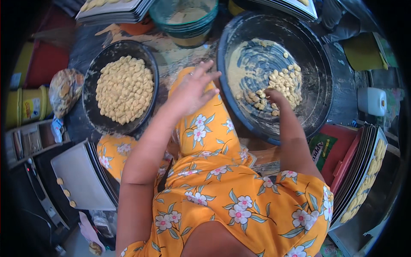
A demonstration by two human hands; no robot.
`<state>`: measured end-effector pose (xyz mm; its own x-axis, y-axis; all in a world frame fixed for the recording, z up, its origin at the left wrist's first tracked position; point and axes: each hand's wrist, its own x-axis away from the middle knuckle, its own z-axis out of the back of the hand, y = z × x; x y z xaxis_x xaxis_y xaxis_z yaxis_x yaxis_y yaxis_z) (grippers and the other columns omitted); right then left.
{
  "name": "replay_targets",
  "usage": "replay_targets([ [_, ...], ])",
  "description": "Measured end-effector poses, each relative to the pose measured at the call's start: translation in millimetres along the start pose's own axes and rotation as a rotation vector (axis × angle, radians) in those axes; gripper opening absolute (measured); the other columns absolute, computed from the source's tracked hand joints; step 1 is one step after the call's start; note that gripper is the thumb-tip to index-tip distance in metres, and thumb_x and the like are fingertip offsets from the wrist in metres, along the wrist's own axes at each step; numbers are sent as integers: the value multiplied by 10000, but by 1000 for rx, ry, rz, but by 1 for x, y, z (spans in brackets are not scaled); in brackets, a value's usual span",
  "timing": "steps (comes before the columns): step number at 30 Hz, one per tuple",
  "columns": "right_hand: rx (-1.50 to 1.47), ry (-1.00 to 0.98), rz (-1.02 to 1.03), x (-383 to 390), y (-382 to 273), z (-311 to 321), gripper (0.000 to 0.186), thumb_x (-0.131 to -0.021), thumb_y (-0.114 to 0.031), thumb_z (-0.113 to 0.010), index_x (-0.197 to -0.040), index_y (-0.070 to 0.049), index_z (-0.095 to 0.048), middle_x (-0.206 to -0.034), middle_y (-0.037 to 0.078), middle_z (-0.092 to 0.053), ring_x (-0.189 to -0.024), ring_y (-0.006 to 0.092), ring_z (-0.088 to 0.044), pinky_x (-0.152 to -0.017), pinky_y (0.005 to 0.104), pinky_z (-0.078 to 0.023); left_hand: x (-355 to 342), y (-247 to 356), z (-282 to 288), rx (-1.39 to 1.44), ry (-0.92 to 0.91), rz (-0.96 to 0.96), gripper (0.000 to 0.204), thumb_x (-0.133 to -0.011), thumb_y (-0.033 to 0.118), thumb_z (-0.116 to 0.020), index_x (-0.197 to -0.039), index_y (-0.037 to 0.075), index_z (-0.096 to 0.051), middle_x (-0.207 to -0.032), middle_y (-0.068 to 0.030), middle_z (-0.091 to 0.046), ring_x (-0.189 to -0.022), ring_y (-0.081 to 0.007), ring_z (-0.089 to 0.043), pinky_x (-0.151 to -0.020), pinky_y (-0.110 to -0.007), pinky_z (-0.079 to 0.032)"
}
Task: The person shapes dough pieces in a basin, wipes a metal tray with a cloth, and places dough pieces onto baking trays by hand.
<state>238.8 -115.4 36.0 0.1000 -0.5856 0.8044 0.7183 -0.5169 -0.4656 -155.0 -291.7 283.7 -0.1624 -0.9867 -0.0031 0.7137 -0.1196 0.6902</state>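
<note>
My right hand (277, 98) reaches into a large black basin (314, 81), its fingers curled at a heap of small pale dough balls (291, 83). Some dough balls lie against the fingertips, and the hand partly hides them. Flour dusts the basin's floor in swirls. My left hand (195, 89) hangs over my knee near the basin's left rim, fingers spread and nothing in it. To its left, a smaller black basin (87, 92) is filled with a mound of similar dough balls (124, 90).
Stacked green bowls (184, 28) stand between the basins at the far side. Stacked trays rise at the far left (113, 15), near left (81, 173) and right (364, 171), several bearing dough pieces. A white jug (371, 101) and yellow bucket (364, 51) stand at the right.
</note>
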Motion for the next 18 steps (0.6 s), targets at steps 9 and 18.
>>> replay_targets([
  [9,99,-104,-42,-56,-14,-104,477,-766,-346,-682,-1107,-23,-599,-974,157,-640,-750,286,-625,-642,381,-513,-66,7,-73,-19,-152,-25,365,-870,201,-606,-1217,99,-561,-1426,-145,-373,-1325,-351,-341,-1057,-426,-335],
  [18,-489,22,289,-132,-60,-120,447,-759,-375,-678,-1052,-42,-627,-986,180,-646,-949,324,-615,-892,412,-452,-120,-3,-127,-10,-224,-58,338,-852,181,-619,-1171,71,-589,-1348,-171,-452,-1224,-369,-445,-1025,-407,-371],
])
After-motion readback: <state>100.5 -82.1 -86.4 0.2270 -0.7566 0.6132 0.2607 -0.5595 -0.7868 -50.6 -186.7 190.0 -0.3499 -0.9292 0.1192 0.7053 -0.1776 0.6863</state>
